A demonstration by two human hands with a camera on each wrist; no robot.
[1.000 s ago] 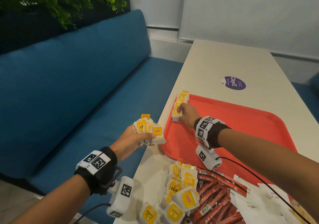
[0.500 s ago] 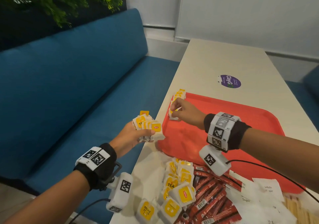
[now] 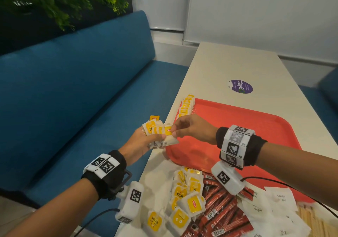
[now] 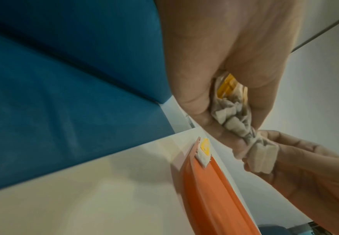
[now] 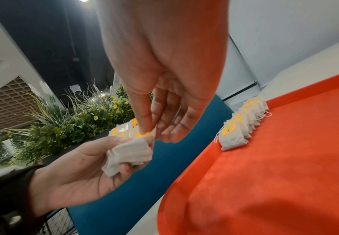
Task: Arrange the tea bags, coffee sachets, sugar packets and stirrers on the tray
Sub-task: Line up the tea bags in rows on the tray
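Observation:
My left hand (image 3: 144,141) grips a bunch of white tea bags with yellow tags (image 3: 157,129) just off the table's left edge, beside the red tray (image 3: 237,138). My right hand (image 3: 175,129) pinches the nearest bag of that bunch (image 5: 144,135) between thumb and forefinger. A row of several tea bags (image 3: 186,107) stands along the tray's far left rim (image 5: 243,125). From below, the left wrist view shows the bunch (image 4: 235,117) in my left hand (image 4: 221,89) and my right fingers (image 4: 297,152) at its end.
Loose tea bags (image 3: 184,200), red coffee sachets (image 3: 219,211), white sugar packets (image 3: 274,205) and wooden stirrers (image 3: 318,222) lie at the table's near end. A purple sticker (image 3: 241,86) is on the white table beyond the tray. A blue bench (image 3: 73,99) runs along the left.
My right hand left the row of tea bags on the tray and came back left to the bunch in my left hand, where it now pinches a bag.

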